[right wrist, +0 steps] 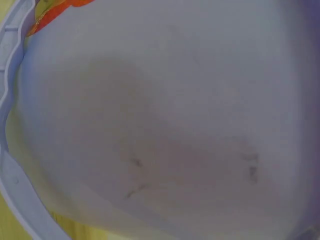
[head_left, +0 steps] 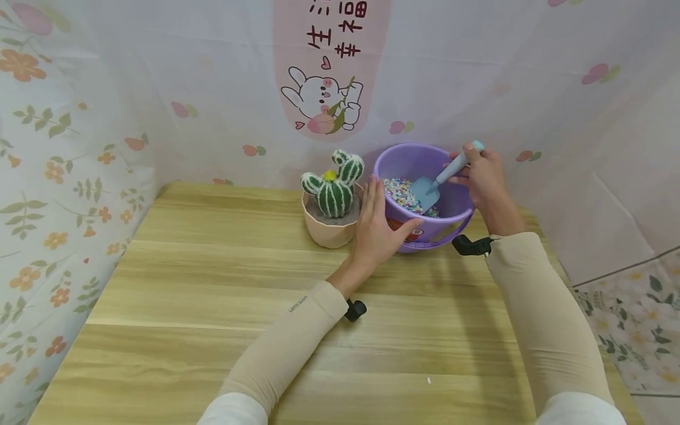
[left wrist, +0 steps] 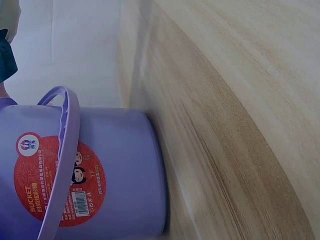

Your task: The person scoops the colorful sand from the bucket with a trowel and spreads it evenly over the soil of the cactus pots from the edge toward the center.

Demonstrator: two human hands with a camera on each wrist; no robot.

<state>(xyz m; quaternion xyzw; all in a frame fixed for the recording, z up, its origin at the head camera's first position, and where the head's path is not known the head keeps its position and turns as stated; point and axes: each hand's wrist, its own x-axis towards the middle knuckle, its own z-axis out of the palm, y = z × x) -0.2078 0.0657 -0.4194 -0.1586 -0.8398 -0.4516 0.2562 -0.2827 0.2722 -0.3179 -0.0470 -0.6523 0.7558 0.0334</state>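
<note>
A purple bucket (head_left: 411,233) stands at the back right of the table, with small multicoloured beads (head_left: 399,192) inside. My right hand (head_left: 484,180) grips the handle of a light blue toy shovel (head_left: 425,190) over the bucket's right rim. The shovel's blade rests in the beads. My left hand (head_left: 376,229) lies against the bucket's near left side, fingers straight and thumb spread across the front. In the left wrist view, the bucket (left wrist: 125,165) shows a red label and its lowered handle. The bucket's pale side (right wrist: 170,110) fills most of the right wrist view.
A knitted cactus (head_left: 334,192) in a pale pink pot (head_left: 330,235) stands just left of the bucket, close to my left hand. A printed curtain (head_left: 212,88) hangs behind the wooden table (head_left: 212,307). A small white scrap (head_left: 428,381) lies near the front.
</note>
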